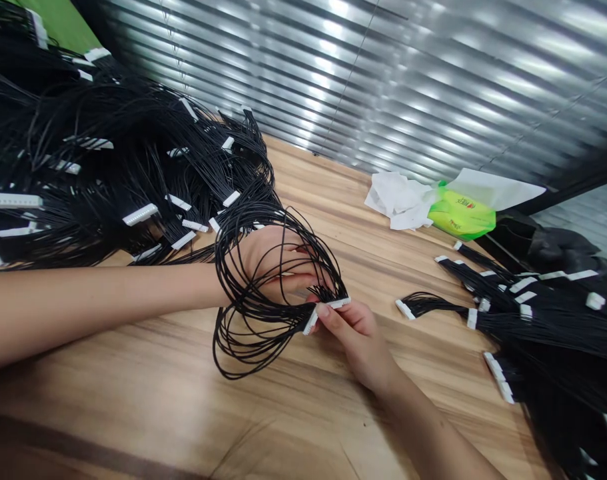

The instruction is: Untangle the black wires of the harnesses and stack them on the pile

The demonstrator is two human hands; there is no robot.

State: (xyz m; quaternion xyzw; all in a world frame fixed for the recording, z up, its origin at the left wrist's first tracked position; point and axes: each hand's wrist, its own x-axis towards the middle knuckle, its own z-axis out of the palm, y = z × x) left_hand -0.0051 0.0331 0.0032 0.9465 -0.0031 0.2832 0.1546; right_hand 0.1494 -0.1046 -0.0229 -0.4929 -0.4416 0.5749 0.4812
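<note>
1 black wire harness (270, 309), coiled, off the bench (183, 400), at both hands. 2 white connectors (310, 323) on it: right hand (360, 337) fingers pinched tight on them. Left hand (263, 257) runs into the coil, fingers curled; wires hide whether they grip. Left of fingers: 1 big harness pile (133, 140), connectors too tangled to count. Right of fingers: 1 second pile (543, 330). Beyond fingers: 1 green tissue pack (460, 215), white paper (400, 200), slatted metal surface (333, 80).

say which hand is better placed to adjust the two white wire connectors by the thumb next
Probably the right hand: it pinches the white wire connectors directly, while the left hand sits amid looped black wires, partly covered.
</note>
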